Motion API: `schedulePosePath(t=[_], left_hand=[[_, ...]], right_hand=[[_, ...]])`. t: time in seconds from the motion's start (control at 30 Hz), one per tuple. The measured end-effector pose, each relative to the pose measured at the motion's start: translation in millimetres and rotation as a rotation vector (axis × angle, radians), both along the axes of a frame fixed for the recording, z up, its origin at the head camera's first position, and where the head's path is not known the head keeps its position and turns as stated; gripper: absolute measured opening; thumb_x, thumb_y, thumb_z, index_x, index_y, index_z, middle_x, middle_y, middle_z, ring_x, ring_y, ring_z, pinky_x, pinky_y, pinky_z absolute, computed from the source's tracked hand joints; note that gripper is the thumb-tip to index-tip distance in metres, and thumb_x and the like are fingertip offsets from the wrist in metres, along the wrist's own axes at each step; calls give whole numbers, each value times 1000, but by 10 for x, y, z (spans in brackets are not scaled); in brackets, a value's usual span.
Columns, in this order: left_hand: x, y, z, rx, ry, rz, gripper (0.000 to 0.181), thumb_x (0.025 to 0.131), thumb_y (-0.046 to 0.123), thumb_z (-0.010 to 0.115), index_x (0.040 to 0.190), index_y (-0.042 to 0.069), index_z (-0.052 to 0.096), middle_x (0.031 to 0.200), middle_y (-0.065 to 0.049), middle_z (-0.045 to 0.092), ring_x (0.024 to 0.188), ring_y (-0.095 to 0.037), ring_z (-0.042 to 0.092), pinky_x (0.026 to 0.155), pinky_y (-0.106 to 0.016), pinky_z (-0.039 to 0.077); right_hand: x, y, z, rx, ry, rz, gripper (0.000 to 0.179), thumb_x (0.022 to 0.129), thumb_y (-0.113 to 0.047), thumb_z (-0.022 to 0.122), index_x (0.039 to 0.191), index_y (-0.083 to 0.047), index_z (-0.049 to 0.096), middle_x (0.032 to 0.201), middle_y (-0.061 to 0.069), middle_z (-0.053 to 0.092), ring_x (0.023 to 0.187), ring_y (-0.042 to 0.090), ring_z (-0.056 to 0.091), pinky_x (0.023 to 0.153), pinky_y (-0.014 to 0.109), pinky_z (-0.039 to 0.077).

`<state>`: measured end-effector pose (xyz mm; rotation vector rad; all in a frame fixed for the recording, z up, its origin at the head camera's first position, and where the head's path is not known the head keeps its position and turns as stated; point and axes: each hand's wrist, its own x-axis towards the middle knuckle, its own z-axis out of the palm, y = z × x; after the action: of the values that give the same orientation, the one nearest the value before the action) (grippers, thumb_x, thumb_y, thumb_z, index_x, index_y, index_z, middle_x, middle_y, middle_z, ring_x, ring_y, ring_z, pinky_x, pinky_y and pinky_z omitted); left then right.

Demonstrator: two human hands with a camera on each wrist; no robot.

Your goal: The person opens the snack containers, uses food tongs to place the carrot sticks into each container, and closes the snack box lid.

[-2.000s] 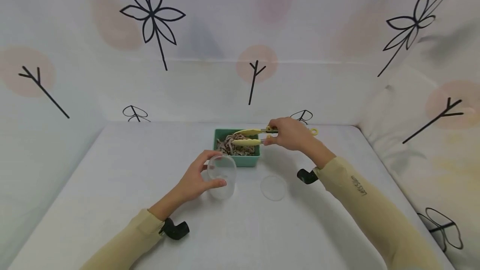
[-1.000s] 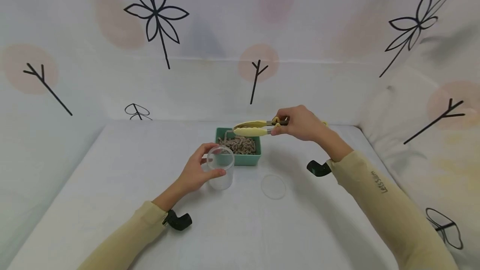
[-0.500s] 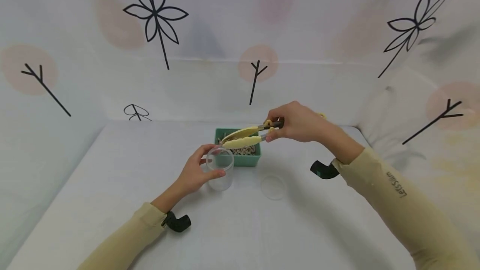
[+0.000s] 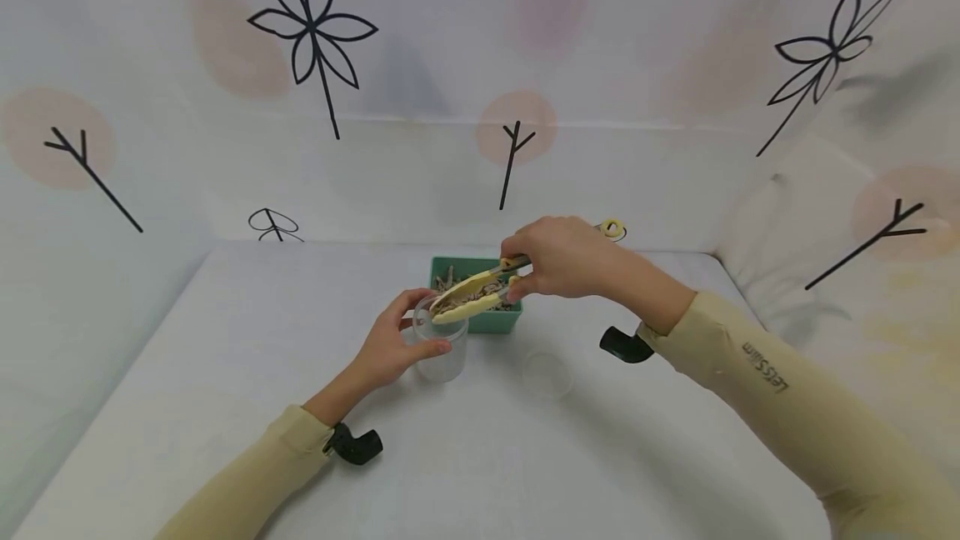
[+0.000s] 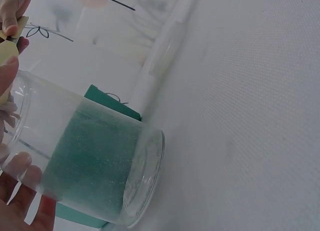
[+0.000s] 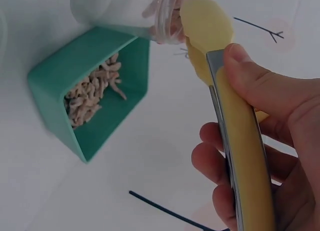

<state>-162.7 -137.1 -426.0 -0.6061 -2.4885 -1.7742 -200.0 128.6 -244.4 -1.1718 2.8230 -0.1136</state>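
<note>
A: where's the tub (image 4: 491,322)?
B: on the table (image 4: 480,457), behind the cup (image 4: 441,365), bit to the right. strips (image 6: 90,98) inside it.
A: lid (image 4: 547,376)?
B: table too, right of the cup. tongs (image 4: 472,307) have their tips at the cup's mouth.

Seen from the right wrist, a green box (image 6: 77,66) sits slanted, with pale brown strips (image 6: 87,98) heaped inside. Just above the box, overlapping its edge from this angle, a clear cup (image 6: 120,11) lies sideways in the view, mouth turned rightward. Right of the box, the hand (image 6: 295,106) grips yellow tongs (image 6: 242,146), thumb along the metal edge, tong heads at the cup's mouth. White table (image 6: 25,156) shows left of the box; cloth (image 6: 155,156) with dark lines, right and below.
</note>
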Motion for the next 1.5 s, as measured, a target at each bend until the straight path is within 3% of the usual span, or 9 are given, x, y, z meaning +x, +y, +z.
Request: schedulePosePath(t=[0.27,0.53,0.77,1.13,1.4,1.5], left_hand=[[-8,-11,-10,-17,18,8,79,78,16,87,144,5,45,141,-11,51,132,-29,45,103,-51,41],[2,-1,-3,0,39,1,76,78,13,87,142,6,46,137,-10,55,129,-29,47,103,-53,41],[5,8,-12,23,54,-9,76,79,9,85,143,4,45,135,-12,56,127,-31,48,101,-57,40],[-3,4,-36,16,86,-16,73,79,11,86,143,9,49,139,-8,53,127,-31,48,99,-57,41],[0,2,-45,11,95,-10,74,79,13,86,143,9,48,138,-7,54,127,-31,49,98,-57,42],[-4,6,-53,9,100,-17,75,80,14,86,144,8,47,138,-6,54,126,-29,49,98,-56,42]], right_hand=[[-39,57,3,-3,21,-47,49,75,-50,85,108,-17,70,94,-10,67,74,11,57,62,32,48],[-201,281,-48,-31,18,-160,58,76,-51,84,118,-15,68,96,-4,68,76,16,59,65,36,49],[-377,400,-234,31,-15,-236,66,76,-55,82,124,-12,64,94,-2,67,83,20,59,65,38,48],[-488,336,-520,170,3,-235,73,77,-54,81,132,-11,63,114,4,69,91,22,63,74,43,53],[-572,194,-769,155,-71,-222,76,81,-58,76,139,-11,59,124,6,66,104,25,63,83,46,53],[-583,149,-822,125,-85,-213,72,83,-54,76,138,-11,60,121,6,68,97,23,64,77,42,54]])
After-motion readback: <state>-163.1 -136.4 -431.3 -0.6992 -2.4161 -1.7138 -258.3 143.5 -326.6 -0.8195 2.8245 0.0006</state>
